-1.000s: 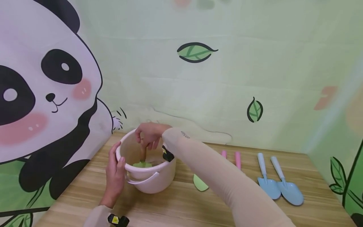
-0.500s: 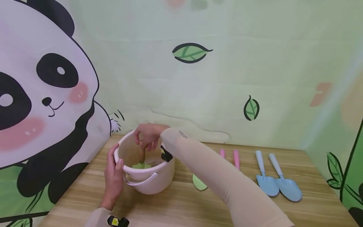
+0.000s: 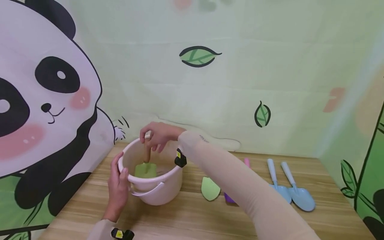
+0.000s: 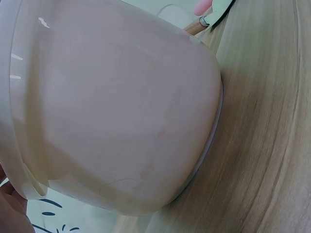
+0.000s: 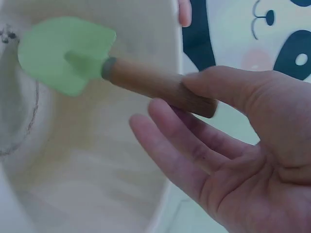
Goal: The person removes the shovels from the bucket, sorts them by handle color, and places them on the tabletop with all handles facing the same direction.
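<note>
A pale pink bucket (image 3: 159,193) stands on the wooden table at the left, its handle hanging down in front. My left hand (image 3: 118,188) holds the bucket's left side at the rim; in the left wrist view the bucket wall fills most of the picture. Inside the bucket, a small hand trowel with a light green blade (image 5: 68,53) and a wooden handle is tilted. My right hand (image 3: 157,135) pinches the end of that handle between thumb and fingers, above the rim. Dark specks (image 5: 7,34) show on the bucket's bottom.
To the right lie two light blue trowels (image 3: 303,200), their blades close together. A green blade (image 3: 210,189) and a purple tool (image 3: 229,198) are partly hidden by my right forearm. Behind stands a printed panda backdrop (image 3: 222,100).
My right hand has risen a little with the trowel, so more of its green blade shows above the bucket's front rim. The left hand keeps its hold. The head view has shifted slightly.
</note>
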Motion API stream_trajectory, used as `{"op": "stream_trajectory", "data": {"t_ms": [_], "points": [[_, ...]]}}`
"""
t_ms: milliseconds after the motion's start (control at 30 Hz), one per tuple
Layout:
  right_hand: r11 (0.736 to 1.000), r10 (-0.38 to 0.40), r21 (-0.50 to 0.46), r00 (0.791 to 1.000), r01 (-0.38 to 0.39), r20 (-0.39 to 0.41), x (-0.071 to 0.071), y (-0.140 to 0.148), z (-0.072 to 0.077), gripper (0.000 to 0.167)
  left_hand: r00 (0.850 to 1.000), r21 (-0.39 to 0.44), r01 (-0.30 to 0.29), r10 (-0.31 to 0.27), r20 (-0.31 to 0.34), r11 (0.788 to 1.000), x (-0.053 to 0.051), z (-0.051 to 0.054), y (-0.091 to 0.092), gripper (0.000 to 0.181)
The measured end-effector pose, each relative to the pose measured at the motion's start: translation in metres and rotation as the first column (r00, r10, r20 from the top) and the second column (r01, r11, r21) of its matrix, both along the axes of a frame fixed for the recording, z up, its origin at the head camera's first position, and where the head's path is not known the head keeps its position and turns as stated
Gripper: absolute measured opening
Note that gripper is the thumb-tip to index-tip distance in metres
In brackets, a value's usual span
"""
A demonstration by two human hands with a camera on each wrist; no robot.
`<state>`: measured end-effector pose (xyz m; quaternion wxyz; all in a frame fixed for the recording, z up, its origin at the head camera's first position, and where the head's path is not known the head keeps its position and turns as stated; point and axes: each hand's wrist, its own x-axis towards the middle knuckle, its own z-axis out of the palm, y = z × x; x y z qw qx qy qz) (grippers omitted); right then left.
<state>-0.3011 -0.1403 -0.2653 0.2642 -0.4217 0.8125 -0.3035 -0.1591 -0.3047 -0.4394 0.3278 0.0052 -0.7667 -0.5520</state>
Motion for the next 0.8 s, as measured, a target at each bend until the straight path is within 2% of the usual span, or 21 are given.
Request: {"op": "stream_trajectory", "data": {"t_ms": [133, 267, 533, 800], "points": [[0.995, -0.013, -0.101, 1.0, 0.01, -0.024, -0.001, 0.011, 0.003, 0.022, 1.0, -0.002, -0.01, 0.01, -0.003, 1.0, 0.001, -0.002, 0.0, 0.053], [0.977, -0.058, -0.21, 0.997, 0.048, -0.043, -0.003, 0.02, 0.007, 0.017, 1.0, -0.005, -0.018, 0.018, -0.02, 1.0, 0.0, -0.001, 0.0, 0.053], [0.902, -0.149, -0.416, 0.988, 0.115, -0.048, -0.003, 0.041, 0.008, 0.016, 0.999, -0.012, -0.008, 0.008, -0.049, 1.0, 0.0, -0.002, -0.001, 0.053], [0.85, -0.218, -0.499, 0.975, 0.165, -0.049, -0.007, 0.058, 0.018, 0.025, 0.998, -0.012, 0.003, -0.003, -0.056, 1.0, -0.001, -0.001, -0.001, 0.054]]}}
